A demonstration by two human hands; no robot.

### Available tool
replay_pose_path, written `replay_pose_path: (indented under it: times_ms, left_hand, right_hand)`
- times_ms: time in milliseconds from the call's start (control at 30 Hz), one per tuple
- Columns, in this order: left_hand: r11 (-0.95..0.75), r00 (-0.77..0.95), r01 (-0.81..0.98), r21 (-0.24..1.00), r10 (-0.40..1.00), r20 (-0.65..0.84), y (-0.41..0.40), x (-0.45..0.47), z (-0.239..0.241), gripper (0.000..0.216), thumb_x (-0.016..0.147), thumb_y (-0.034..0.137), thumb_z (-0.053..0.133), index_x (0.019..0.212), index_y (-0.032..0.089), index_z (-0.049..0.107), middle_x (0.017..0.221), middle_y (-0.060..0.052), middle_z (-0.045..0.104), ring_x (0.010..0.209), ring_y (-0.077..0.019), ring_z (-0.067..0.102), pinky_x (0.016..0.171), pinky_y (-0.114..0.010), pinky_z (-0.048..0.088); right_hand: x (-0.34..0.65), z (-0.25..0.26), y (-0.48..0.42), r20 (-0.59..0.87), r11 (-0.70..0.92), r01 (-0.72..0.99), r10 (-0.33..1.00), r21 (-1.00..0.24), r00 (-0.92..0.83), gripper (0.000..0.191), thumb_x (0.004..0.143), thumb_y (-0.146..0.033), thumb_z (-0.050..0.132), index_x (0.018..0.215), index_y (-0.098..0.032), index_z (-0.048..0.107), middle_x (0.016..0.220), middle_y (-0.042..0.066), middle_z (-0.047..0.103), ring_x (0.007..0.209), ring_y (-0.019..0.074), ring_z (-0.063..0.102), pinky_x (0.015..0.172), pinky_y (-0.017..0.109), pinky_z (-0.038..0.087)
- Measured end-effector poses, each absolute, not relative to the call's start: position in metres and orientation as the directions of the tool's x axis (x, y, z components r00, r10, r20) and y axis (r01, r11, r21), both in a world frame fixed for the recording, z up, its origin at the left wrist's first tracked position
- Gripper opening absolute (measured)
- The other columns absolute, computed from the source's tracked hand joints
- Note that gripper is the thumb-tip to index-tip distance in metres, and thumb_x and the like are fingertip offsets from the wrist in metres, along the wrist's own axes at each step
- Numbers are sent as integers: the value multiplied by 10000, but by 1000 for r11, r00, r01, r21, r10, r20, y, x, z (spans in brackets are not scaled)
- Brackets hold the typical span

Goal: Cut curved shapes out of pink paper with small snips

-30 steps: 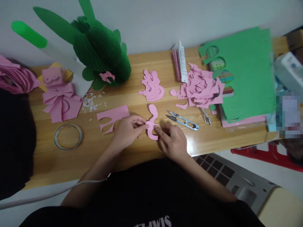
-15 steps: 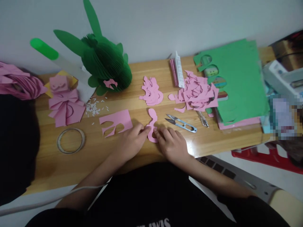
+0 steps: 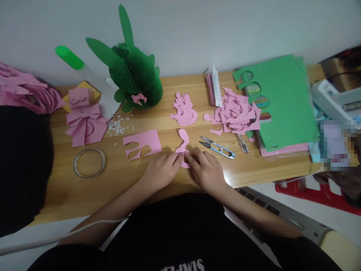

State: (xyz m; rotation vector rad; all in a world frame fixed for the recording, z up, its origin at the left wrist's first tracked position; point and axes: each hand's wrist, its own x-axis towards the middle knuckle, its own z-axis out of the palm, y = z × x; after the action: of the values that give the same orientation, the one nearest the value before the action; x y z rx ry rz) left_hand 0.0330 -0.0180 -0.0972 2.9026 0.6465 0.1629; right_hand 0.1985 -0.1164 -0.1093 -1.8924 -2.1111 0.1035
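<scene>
A curvy pink paper cutout (image 3: 183,136) lies on the table directly in front of me. My left hand (image 3: 162,169) pinches its lower left side, fingers curled. From the right, my right hand (image 3: 208,170) grips the same piece with thumb and index finger. Fingers cover part of its lower half. Beside my left hand rests a pink paper sheet (image 3: 150,141) with shapes cut out of it. A pair of thread snips (image 3: 221,149) lies just beyond my right hand. Past the held piece sits a small pile of pink cutouts (image 3: 185,113).
A green honeycomb paper rabbit (image 3: 135,77) stands by the wall. Pink scraps (image 3: 237,113), a glue tube (image 3: 216,86) and green paper sheets (image 3: 287,105) are at right. A tape roll (image 3: 89,163) and white bits (image 3: 116,126) lie left. A person's dark-clothed part (image 3: 22,169) fills the left edge.
The view has turned slightly left, so things on the left appear farther right. Both hands stay on the pink paper cutout, their fingertips now closer together over its lower part.
</scene>
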Motion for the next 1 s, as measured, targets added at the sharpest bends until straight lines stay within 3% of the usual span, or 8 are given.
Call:
replay_pose_path:
  times_ms: [67,200,267,367,533,633,767,1000]
  left_hand:
    - [-876,886,424,231,454,92,-16,32,-97,306,932,103,433,1112,150,677,784,-55,692,662,-181,646,563,-279,447]
    - [-725,774,494,480,619,137,-11,25,-97,261,924,115,473,1088,167,669,918,-47,736,792,-166,683,703,-272,500]
    - [-640,695,553,534,707,128,-10,23,-98,209,916,133,501,1022,166,679,950,-53,742,858,-182,683,762,-292,503]
    - [-548,608,641,538,790,79,-11,23,-96,173,895,150,532,977,171,683,921,-51,739,850,-188,670,748,-294,494]
    - [-463,522,716,523,852,40,-4,8,-86,184,906,211,513,959,186,687,892,-33,724,752,-162,643,704,-271,471]
    - [-342,320,863,371,940,122,4,-30,-76,245,918,313,496,977,173,688,854,-51,693,721,-185,619,720,-305,475]
    - [-243,233,947,208,970,71,3,-93,-70,312,872,335,474,914,121,696,969,-152,671,935,-314,613,844,-453,483]
    - [-244,240,922,300,969,48,-13,-132,-91,261,837,231,451,912,172,694,961,-131,681,951,-295,631,844,-466,501]
  right_hand:
    - [200,-109,-115,180,125,931,982,-343,-65,362,892,-101,481,1205,-113,662,1012,173,661,846,276,590,690,400,527]
    - [208,-105,-108,151,47,759,986,-649,67,376,890,-79,443,1184,-185,652,935,99,664,878,232,631,762,360,541]
    - [209,-104,-107,143,20,711,983,-703,114,332,902,-102,457,1153,-201,650,904,76,682,849,222,648,746,350,541]
    - [206,-103,-109,211,28,748,966,-664,151,268,915,-124,479,1118,-177,644,951,97,705,884,239,655,763,366,541]
    - [196,-100,-124,330,71,899,940,-432,84,259,926,-131,478,1116,-94,651,988,171,679,871,275,623,744,410,538]
    - [195,-100,-131,335,92,917,941,-389,48,254,931,-166,511,1131,-83,644,994,174,666,861,272,612,733,404,542]
    - [193,-108,-133,342,137,916,940,-377,1,302,926,-277,572,1165,-101,628,1008,169,647,871,279,613,727,415,549]
    - [186,-118,-127,371,126,934,929,-333,7,233,890,-203,556,1090,-116,638,1010,167,639,846,294,617,691,434,547]
